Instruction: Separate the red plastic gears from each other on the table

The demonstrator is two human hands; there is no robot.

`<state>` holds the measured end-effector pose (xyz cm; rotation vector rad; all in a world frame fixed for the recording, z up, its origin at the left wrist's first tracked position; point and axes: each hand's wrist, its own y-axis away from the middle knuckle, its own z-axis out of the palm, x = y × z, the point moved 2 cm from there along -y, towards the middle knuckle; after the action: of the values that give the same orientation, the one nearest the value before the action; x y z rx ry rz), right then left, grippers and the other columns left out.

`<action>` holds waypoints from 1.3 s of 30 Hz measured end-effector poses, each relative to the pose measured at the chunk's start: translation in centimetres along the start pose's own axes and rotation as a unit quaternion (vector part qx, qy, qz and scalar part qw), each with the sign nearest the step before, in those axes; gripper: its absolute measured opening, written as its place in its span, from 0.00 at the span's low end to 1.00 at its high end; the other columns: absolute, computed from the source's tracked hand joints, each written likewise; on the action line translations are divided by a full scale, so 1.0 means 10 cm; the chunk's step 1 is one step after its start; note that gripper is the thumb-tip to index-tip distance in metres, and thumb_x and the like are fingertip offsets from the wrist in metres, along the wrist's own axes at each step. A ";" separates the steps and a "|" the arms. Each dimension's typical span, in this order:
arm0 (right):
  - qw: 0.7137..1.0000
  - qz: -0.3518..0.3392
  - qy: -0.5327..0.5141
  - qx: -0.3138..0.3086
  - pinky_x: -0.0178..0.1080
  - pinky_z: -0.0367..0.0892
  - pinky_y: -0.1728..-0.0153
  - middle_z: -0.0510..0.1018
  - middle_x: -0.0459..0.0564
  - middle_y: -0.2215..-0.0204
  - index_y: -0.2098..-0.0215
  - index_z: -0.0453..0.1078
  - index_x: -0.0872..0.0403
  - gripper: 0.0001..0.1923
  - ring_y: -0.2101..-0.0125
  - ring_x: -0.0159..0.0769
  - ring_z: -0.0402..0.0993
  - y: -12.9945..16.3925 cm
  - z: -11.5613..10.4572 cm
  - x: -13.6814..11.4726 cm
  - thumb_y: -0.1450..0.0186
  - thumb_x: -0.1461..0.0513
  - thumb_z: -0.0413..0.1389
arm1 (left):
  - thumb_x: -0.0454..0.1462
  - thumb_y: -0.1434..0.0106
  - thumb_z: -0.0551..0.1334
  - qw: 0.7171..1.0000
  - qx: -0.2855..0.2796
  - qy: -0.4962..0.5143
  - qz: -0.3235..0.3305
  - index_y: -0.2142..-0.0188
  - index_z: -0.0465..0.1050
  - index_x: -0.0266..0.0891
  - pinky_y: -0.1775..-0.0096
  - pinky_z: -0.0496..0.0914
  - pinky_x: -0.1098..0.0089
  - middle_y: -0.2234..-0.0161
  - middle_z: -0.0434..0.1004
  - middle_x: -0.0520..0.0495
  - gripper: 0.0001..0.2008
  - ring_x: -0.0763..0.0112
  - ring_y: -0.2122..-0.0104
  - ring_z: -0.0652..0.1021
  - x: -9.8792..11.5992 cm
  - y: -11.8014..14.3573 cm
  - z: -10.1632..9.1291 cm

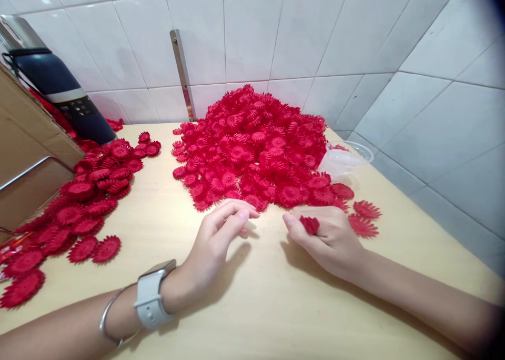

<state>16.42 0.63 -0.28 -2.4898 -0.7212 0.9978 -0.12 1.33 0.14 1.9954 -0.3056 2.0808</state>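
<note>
A big heap of red plastic flower pieces [254,147] lies on the wooden table [252,307] against the tiled wall. My right hand [329,239] rests just in front of the heap with its fingers curled around one red flower piece [310,224]. My left hand [221,233], with a white watch and a bangle on the wrist, hovers beside it near the heap's front edge, fingers loosely apart and holding nothing. A second, flatter spread of red flower pieces [84,202] runs along the left side of the table.
A dark blue bottle [65,94] leans at the back left beside a cardboard box [27,155]. A clear plastic bag [345,157] lies at the heap's right edge. A metal strip [182,73] leans against the tiled wall. Two loose flower pieces [365,218] lie right of my right hand.
</note>
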 end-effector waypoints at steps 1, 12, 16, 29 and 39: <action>1.000 0.008 -0.005 -0.010 0.34 0.47 0.84 0.51 0.41 0.89 0.85 0.43 0.53 0.19 0.87 0.26 0.50 0.00 0.01 0.01 0.38 0.63 0.43 | 0.39 0.40 0.53 1.000 -0.001 0.003 -0.001 0.71 0.72 0.37 0.63 0.65 0.70 0.62 0.70 0.47 0.11 0.69 0.67 0.72 0.00 0.00 0.00; 0.999 -0.016 0.026 0.019 0.33 0.48 0.85 0.51 0.41 0.89 0.85 0.42 0.53 0.18 0.88 0.26 0.51 0.00 -0.02 -0.02 0.38 0.66 0.41 | 0.47 0.38 0.43 0.976 -0.090 0.166 -0.106 0.78 0.73 0.34 0.65 0.65 0.66 0.75 0.71 0.45 0.28 0.66 0.73 0.72 -0.02 -0.01 0.05; 0.999 -0.030 0.034 -0.001 0.31 0.50 0.85 0.54 0.41 0.90 0.86 0.47 0.53 0.18 0.87 0.25 0.52 0.00 -0.02 -0.02 0.40 0.64 0.45 | 0.49 0.39 0.44 0.974 -0.081 0.177 -0.115 0.78 0.73 0.35 0.66 0.65 0.67 0.76 0.71 0.46 0.27 0.67 0.75 0.72 -0.02 -0.02 0.04; 0.999 -0.039 0.006 0.001 0.29 0.52 0.85 0.55 0.40 0.89 0.85 0.49 0.53 0.16 0.88 0.24 0.52 0.00 0.00 -0.07 0.40 0.66 0.45 | 0.48 0.39 0.44 0.976 -0.086 0.173 -0.104 0.77 0.72 0.34 0.67 0.64 0.67 0.75 0.71 0.46 0.26 0.69 0.75 0.71 -0.04 -0.01 0.05; 0.996 -0.084 0.038 0.007 0.33 0.63 0.75 0.72 0.49 0.75 0.65 0.61 0.55 0.03 0.76 0.32 0.66 0.07 0.09 -0.09 0.39 0.65 0.50 | 0.36 0.50 0.65 0.993 -0.104 -0.047 0.031 0.68 0.73 0.39 0.57 0.67 0.69 0.59 0.63 0.47 0.08 0.66 0.59 0.70 0.01 0.07 0.09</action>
<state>15.45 -0.33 -0.73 -2.3940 -0.8794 0.8404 0.46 0.35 0.30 1.9853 -0.5832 1.9038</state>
